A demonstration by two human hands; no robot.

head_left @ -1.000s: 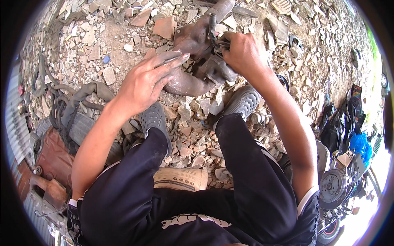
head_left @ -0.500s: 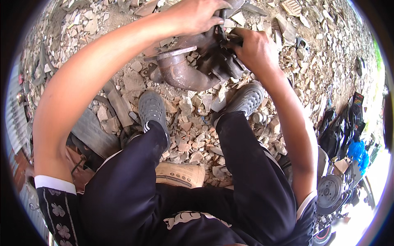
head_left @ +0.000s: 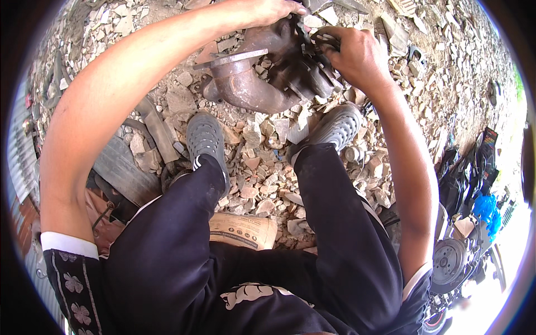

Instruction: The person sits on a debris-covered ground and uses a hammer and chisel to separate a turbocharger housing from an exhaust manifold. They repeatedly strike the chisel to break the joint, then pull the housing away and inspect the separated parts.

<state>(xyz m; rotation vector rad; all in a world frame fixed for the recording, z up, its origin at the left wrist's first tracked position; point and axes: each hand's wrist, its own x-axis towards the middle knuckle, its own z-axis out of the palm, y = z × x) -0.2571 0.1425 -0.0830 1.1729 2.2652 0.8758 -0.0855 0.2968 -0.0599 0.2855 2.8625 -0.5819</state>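
Observation:
A rusty brown exhaust manifold (head_left: 245,89) lies on the rubble just beyond my feet, its curved pipe toward me and a flat flange at the left. Over its far end, my left hand (head_left: 276,10) reaches in from the left, partly cut off by the upper edge. Its fingers are drawn together, and what they grip is hidden. My right hand (head_left: 357,53) is at the manifold's right side with fingers curled inward; whatever lies in them is too dark to make out. Between the two hands stands a dark upright piece (head_left: 303,34) on the manifold.
Broken stone and tile cover the ground. My grey shoes (head_left: 206,139) stand near the manifold. A printed cardboard piece (head_left: 243,230) lies between my legs. At right are black bags (head_left: 474,162), a blue plastic bag (head_left: 487,212) and a round metal disc (head_left: 448,261). Planks (head_left: 125,173) lie left.
My right hand has shifted slightly right and up, away from the dark upright piece. The left hand sits a little higher in view. The whole scene has moved slightly upward.

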